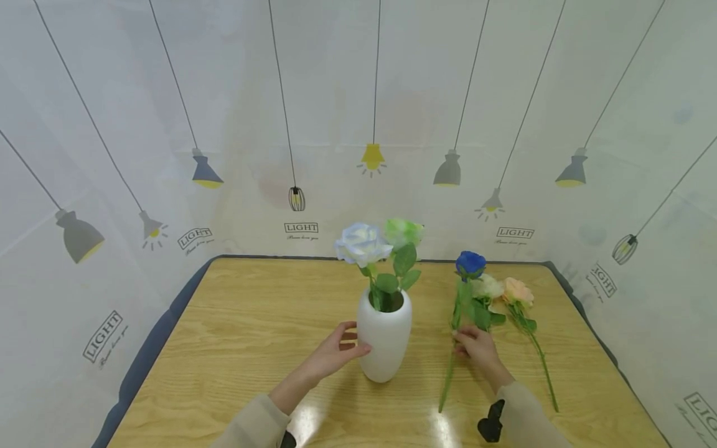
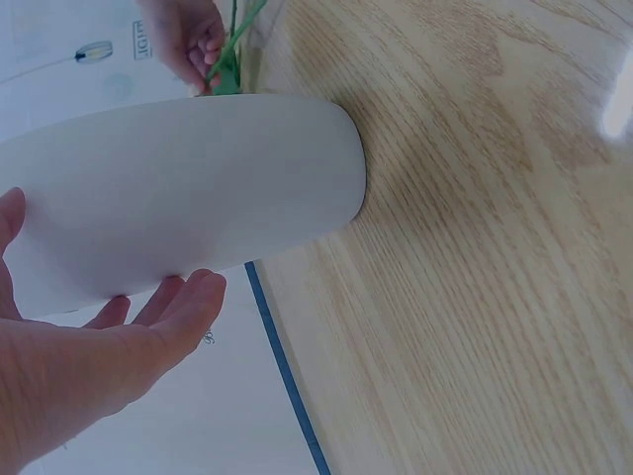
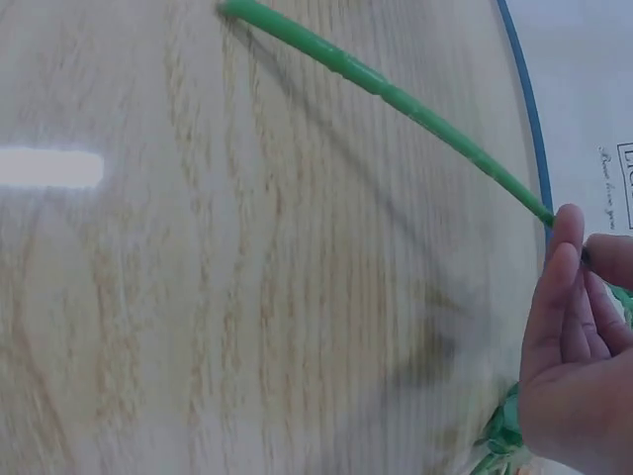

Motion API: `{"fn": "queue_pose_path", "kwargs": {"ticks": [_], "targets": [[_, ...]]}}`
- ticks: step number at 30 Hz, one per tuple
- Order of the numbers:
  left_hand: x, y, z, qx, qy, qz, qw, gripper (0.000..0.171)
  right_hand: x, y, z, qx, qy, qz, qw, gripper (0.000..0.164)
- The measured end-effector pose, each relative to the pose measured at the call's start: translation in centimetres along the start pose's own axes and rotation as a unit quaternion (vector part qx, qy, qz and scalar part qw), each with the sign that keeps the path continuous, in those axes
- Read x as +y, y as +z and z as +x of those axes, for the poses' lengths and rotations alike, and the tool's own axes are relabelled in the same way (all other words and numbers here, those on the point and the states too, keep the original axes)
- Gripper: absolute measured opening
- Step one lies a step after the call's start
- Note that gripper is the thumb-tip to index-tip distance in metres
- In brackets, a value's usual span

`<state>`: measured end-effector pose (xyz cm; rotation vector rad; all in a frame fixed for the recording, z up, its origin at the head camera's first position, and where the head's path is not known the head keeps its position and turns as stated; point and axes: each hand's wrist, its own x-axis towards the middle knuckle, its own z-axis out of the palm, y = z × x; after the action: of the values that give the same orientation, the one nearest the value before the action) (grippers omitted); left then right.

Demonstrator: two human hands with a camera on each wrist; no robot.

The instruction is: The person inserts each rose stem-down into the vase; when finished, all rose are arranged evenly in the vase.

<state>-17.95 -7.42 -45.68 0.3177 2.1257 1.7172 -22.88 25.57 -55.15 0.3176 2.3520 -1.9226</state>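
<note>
A white vase (image 1: 383, 342) stands upright on the table, holding a pale blue-white rose (image 1: 363, 244) and a green-white flower (image 1: 402, 232) with green leaves. My left hand (image 1: 336, 350) grips the vase's left side, its thumb on the front; the left wrist view shows fingertips (image 2: 206, 285) against the white wall. To the right of the vase, my right hand (image 1: 477, 350) pinches the green stem (image 3: 396, 96) of a blue rose (image 1: 470, 264) between thumb and fingers. This stem runs at a slant, and its shadow separates from it toward the hand.
A cream flower (image 1: 486, 286) and a peach flower (image 1: 518, 291) lie on the wooden table (image 1: 252, 311) beyond and to the right of my right hand. A white sheet (image 1: 336, 93) printed with lamps surrounds the table at the back and sides.
</note>
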Motion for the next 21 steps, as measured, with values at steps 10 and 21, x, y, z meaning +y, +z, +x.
{"fn": "queue_pose_path", "kwargs": {"ticks": [10,21], "targets": [[-2.3,0.0,1.4,0.005,0.001,0.011,0.9999,0.071,-1.6,0.5,-0.9,-0.006,-0.043,0.032,0.999,0.035],[-1.0,0.0,0.7,0.001,-0.007,0.001,1.0000,0.069,-5.7,1.3,-1.9,-0.006,-0.143,0.022,0.990,0.040]]}}
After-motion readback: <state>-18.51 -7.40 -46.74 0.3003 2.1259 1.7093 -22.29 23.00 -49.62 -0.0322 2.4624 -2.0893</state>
